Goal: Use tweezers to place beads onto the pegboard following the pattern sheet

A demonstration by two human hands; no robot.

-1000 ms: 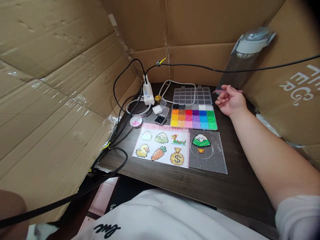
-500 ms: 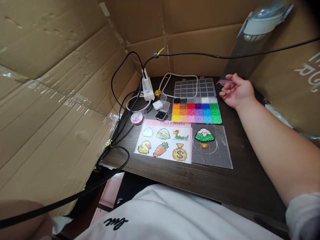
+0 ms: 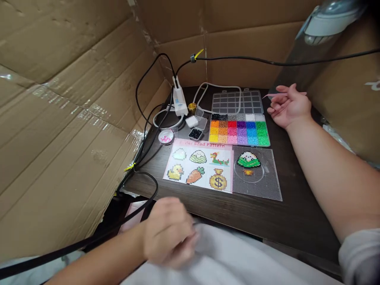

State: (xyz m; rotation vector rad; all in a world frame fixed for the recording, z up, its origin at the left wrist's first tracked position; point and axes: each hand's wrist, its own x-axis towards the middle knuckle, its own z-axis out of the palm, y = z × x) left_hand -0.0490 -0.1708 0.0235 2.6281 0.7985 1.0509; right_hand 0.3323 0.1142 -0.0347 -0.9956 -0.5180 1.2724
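Observation:
My right hand rests palm up on the dark table, right of the open bead box, with pink tweezers pinched in its fingers. My left hand is blurred below the table's front edge, over my white shirt; its fingers look curled, contents unclear. A clear pegboard carries a green and white bead figure. Beside it lies the pattern sheet with several pictures.
Cardboard walls surround the table. Black cables run along the left edge to a white charger. A small dish of pink beads, small bead tubs and a clear bottle stand at the back.
My left hand has come up from the lower left corner to the front of the table, over my shirt. The view shifted slightly. My right hand stays put with the tweezers.

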